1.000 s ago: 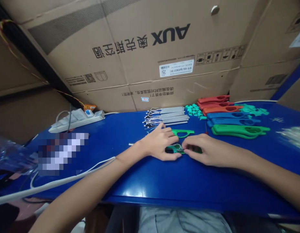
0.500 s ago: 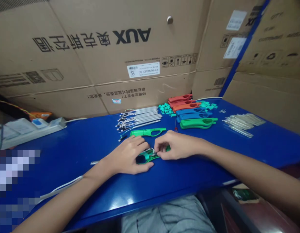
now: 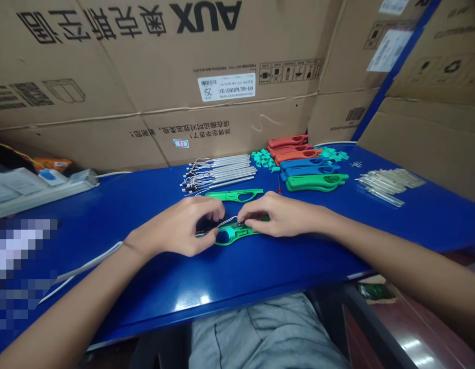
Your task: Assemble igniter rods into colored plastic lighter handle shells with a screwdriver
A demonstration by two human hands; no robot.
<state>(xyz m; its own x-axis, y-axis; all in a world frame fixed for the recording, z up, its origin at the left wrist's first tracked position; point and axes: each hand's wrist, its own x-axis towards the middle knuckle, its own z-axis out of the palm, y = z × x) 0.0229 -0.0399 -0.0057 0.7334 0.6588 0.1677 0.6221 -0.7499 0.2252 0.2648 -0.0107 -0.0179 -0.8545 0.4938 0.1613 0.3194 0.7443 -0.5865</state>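
Note:
A green lighter half shell (image 3: 243,233) lies inner side up on the table, with a teal trigger piece (image 3: 232,233) seated at its left part. White wire (image 3: 227,221) arches over it. My left hand (image 3: 185,225) curls round the shell's left end, thumb in front and fingers behind; a short metal tube (image 3: 201,234) shows behind the thumb. Above the middle of the shell, the thumb and forefinger of my right hand (image 3: 270,214) pinch a small dark part, mostly hidden. Just beyond lies another green half shell (image 3: 231,196).
Metal tubes with wires (image 3: 222,171) lie in a bundle behind. Teal pieces (image 3: 264,160), red, blue and green lighter shells (image 3: 314,182), a screwdriver (image 3: 279,190) and clear plastic pieces (image 3: 391,184) stand right of them. A power strip (image 3: 45,187) sits at left; cardboard (image 3: 145,118) walls the back.
My left hand has drawn back leftward, uncovering more of the shell's left end, and its fingers curl more. The right hand keeps its pinch over the shell. The view has tilted down.

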